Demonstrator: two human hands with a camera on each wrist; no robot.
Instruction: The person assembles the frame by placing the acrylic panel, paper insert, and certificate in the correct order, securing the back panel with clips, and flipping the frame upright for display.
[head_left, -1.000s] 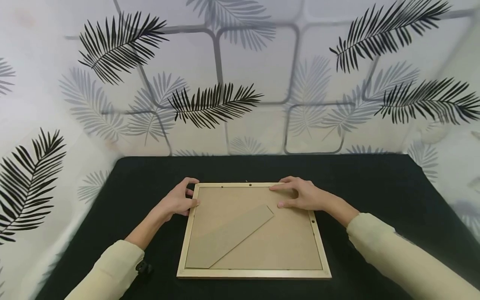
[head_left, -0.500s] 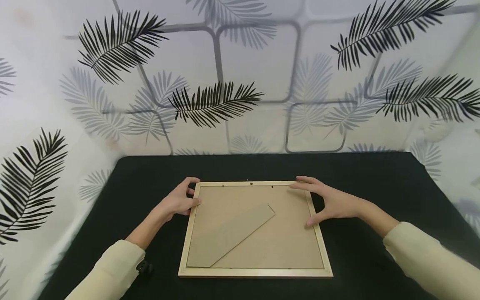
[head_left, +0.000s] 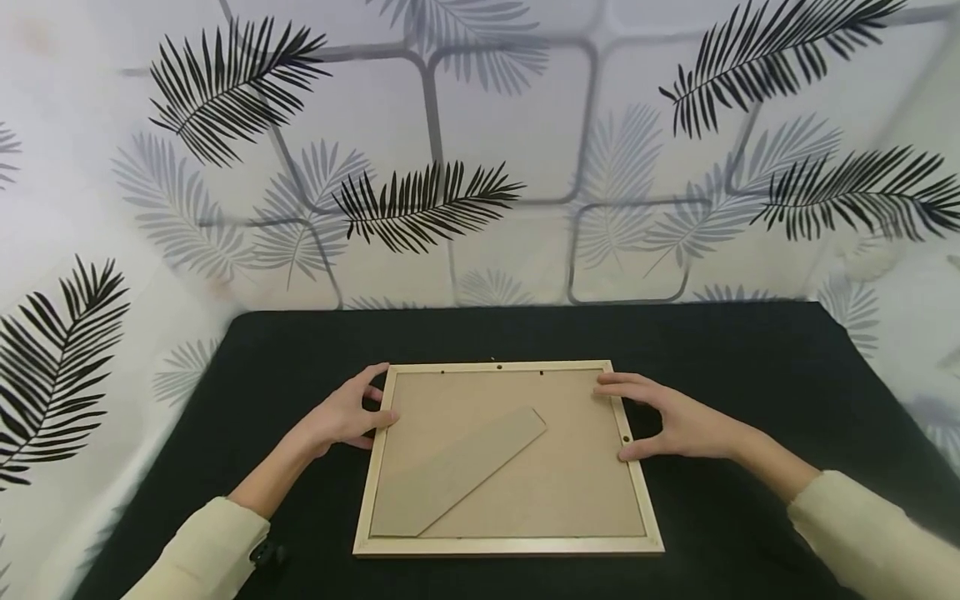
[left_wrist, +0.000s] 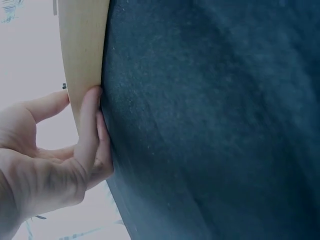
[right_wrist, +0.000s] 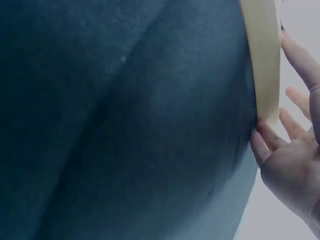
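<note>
Lying back side up on a black-covered table (head_left: 712,367), a pale wooden picture frame (head_left: 510,547) sits between 2 bare hands, its long rails running left to right. The left hand (head_left: 341,417) grips the left rail (head_left: 372,483) near its far corner, thumb over the upper face and fingers against the outer side, as the left wrist view also shows. The right hand (head_left: 686,425) spans the right rail (head_left: 646,500) near its far corner, 2 fingertips reaching over the inner side and the thumb on the rail lower down, beside a dark hole (head_left: 626,438); in the right wrist view other fingertips meet the outer side, yet whether this hand pinches the rail or only touches it cannot be told. Inside the rails, a brown easel-back strip (head_left: 465,475) lies diagonally across the tan backing board (head_left: 570,475), from the near left corner toward the upper middle. Pale yellow sleeves (head_left: 870,525) cover the forearms, with a small black object (head_left: 262,552) at the left cuff. Beyond the table stands a whitish backdrop (head_left: 517,267) printed with black and grey feathery leaves
</note>
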